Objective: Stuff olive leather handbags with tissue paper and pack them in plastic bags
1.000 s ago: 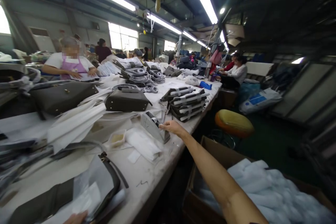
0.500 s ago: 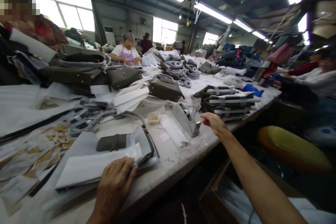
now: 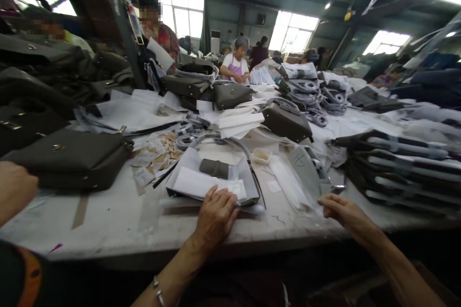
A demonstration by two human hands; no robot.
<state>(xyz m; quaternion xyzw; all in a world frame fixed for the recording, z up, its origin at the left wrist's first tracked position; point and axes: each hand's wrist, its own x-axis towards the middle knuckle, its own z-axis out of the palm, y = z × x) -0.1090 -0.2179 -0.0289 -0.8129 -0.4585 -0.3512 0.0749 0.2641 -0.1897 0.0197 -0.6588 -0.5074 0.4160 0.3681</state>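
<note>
My left hand (image 3: 218, 213) lies flat on the near edge of a dark grey handbag (image 3: 257, 196), fingers stretched over its white paper (image 3: 201, 184). A small dark grey flap with a strap (image 3: 214, 168) shows above the paper, and the bag's wrapped handle (image 3: 237, 146) arches behind. Just in front of a grey tape dispenser (image 3: 304, 168), my right hand (image 3: 342, 211) has thumb and fingers pinched together. Whatever the pinch holds is too small to make out. Long white strips (image 3: 288, 182) lie between the bag and the dispenser.
Stacked wrapped bags (image 3: 399, 168) stand at the right. A co-worker's hand (image 3: 16, 192) is by another grey bag (image 3: 82, 158) at the left. Paper scraps (image 3: 158, 151), a small tub (image 3: 261, 156) and more bags (image 3: 286, 120) cover the table behind.
The view has swung left, bringing the left-hand bags and a co-worker's hand into sight. My right hand has moved nearer, to the dispenser's front. My left hand stays on the bag.
</note>
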